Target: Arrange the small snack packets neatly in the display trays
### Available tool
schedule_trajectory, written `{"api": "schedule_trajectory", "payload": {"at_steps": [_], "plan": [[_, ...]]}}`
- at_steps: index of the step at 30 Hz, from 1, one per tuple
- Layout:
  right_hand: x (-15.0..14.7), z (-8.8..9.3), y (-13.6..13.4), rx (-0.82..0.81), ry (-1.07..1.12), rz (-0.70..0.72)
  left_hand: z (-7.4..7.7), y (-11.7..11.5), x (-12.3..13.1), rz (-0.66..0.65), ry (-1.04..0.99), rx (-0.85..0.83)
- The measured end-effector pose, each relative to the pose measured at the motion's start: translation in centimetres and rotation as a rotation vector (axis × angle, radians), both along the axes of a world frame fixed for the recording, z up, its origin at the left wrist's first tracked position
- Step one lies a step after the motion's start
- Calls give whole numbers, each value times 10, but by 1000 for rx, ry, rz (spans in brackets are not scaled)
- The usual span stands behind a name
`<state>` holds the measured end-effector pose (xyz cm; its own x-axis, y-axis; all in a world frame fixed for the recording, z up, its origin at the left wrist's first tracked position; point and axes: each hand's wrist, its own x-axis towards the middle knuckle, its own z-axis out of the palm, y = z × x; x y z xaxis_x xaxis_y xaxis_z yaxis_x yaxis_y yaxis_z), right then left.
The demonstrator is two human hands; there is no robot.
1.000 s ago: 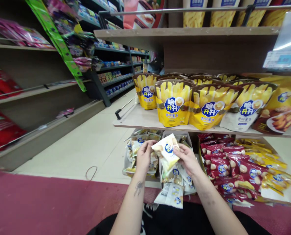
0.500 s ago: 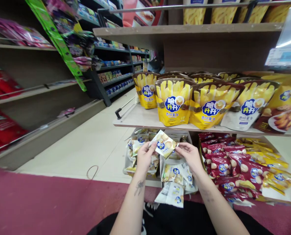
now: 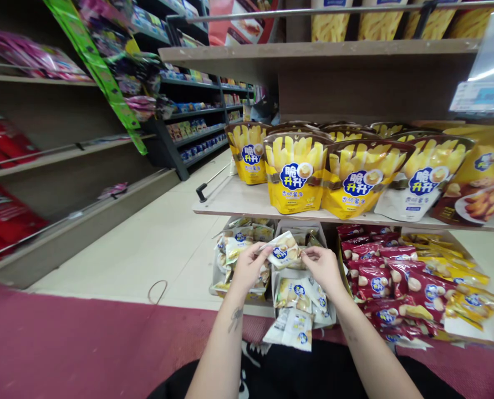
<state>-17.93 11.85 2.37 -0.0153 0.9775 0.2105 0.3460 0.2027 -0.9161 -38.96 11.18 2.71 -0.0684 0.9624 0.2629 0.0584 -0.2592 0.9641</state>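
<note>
Between my two hands is a small white and yellow snack packet [image 3: 284, 249] with a blue logo, front side facing me. My left hand [image 3: 249, 267] is closed on its left edge, thumb on top. The right edge is pinched by the fingers of my right hand [image 3: 322, 268]. Below the packet stands an open box [image 3: 276, 282] with similar snack packets; one white packet [image 3: 290, 329] lies at its front end, back side up. Left of it is another box [image 3: 217, 289] of the same kind of packets, partly hidden by my left hand.
Large yellow snack pouches [image 3: 295, 177] stand in a row on the low shelf [image 3: 238, 206] just above the boxes. Dark red packets [image 3: 373, 282] and yellow packets [image 3: 454, 269] fill a box to the right. A shelf rack [image 3: 64, 221] runs along the left.
Both hands have moved the packet slightly right and down, and it has tilted the other way. The boxes and pouches are unchanged.
</note>
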Motion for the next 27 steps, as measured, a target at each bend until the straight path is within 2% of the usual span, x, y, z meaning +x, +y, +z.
{"api": "schedule_trajectory", "payload": {"at_steps": [3,5,8,11,14,19,22,25,27], "plan": [[0,-8,6,-89,205,28,-7,4,-2,-26,-69,-81],[-3,-14,10,-159,305,26,-15,8,0,49,-165,-144],[-9,-22,11,-198,322,21,-29,14,6,201,-260,-173],[-8,-29,11,-224,257,19,-36,17,10,249,-232,-140],[1,-27,10,-228,157,54,-30,15,8,227,-159,-88],[6,-6,9,3,127,161,-18,8,10,62,56,1],[4,0,8,54,152,119,-21,7,15,25,155,22],[6,-2,8,74,81,17,-29,10,16,21,177,39],[9,-3,8,69,6,14,-34,12,14,40,274,66]]}}
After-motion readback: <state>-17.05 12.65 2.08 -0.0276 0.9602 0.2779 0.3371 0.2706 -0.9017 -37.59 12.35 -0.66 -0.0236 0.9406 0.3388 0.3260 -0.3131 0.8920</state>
